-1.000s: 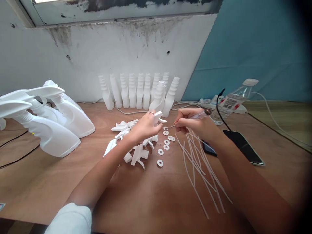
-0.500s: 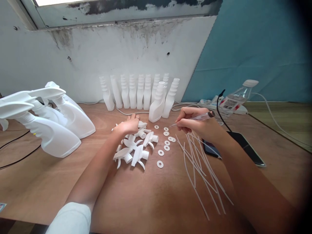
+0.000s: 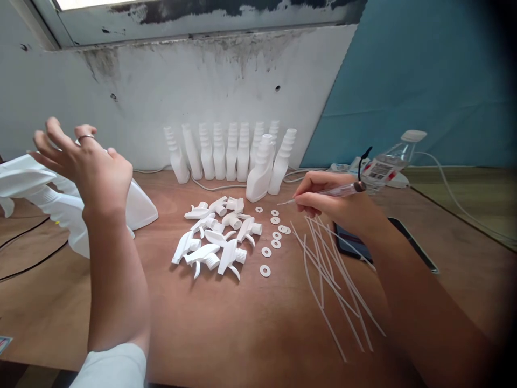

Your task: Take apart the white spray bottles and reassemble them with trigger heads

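Observation:
My left hand (image 3: 99, 167) is raised at the left with its fingers spread, in front of the assembled white spray bottles (image 3: 141, 207); I cannot tell whether it touches one. My right hand (image 3: 323, 196) grips a slim tool (image 3: 333, 190) with a clear handle, a dark end and a thin metal tip. That tip points left, just above the flat white washers (image 3: 275, 220) scattered on the table. Left of the washers lies a loose group of white trigger spray heads (image 3: 218, 237). Thin white dip tubes (image 3: 323, 269) lie fanned out below my right hand.
Several open white bottles (image 3: 218, 156) stand in a row along the wall, with one (image 3: 258, 175) nearer. A dark phone (image 3: 351, 242) lies partly beneath my right arm. At the right stands a clear drink bottle (image 3: 382, 167) among cables. The table (image 3: 226, 334) is wooden.
My left hand has left the trigger spray heads and moved left and up to the assembled spray bottles, fingers spreading. My right hand stays nearly in place with the slim tool.

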The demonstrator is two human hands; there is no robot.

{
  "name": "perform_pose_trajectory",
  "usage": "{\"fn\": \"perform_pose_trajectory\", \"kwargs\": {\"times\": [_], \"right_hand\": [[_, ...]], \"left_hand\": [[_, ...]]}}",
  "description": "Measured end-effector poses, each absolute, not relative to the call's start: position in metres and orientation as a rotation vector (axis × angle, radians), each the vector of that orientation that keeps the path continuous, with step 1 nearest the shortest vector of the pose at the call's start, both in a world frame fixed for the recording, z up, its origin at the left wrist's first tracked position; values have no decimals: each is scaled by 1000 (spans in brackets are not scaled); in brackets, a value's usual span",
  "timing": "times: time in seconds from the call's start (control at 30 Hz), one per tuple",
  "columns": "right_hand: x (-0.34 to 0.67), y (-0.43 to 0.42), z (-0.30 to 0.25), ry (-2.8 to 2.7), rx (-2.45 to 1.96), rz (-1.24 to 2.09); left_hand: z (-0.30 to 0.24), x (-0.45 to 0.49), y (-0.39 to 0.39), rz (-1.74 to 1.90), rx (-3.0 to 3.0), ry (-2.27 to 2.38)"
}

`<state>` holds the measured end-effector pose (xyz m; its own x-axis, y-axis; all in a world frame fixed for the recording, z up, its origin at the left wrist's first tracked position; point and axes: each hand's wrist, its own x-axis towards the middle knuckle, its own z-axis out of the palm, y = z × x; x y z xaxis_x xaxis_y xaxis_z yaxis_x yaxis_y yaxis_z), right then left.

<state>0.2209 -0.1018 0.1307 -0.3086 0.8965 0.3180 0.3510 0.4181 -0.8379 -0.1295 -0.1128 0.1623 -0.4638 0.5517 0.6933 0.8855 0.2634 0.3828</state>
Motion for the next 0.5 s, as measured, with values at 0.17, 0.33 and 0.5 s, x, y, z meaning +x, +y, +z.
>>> {"fn": "perform_pose_trajectory", "kwargs": {"times": [0.17,0.33,0.5], "right_hand": [[226,-102,131,-1867,-1068,814],[230,-101,132,-1839,-1071,809],[230,-102,134,-1797,-1050,803]], "left_hand": [[158,-133,-114,-948,-1524,-2223],[161,-132,-117,-950,-1406,-2217],[173,-134,-130,-858,-1516,-2198]]}}
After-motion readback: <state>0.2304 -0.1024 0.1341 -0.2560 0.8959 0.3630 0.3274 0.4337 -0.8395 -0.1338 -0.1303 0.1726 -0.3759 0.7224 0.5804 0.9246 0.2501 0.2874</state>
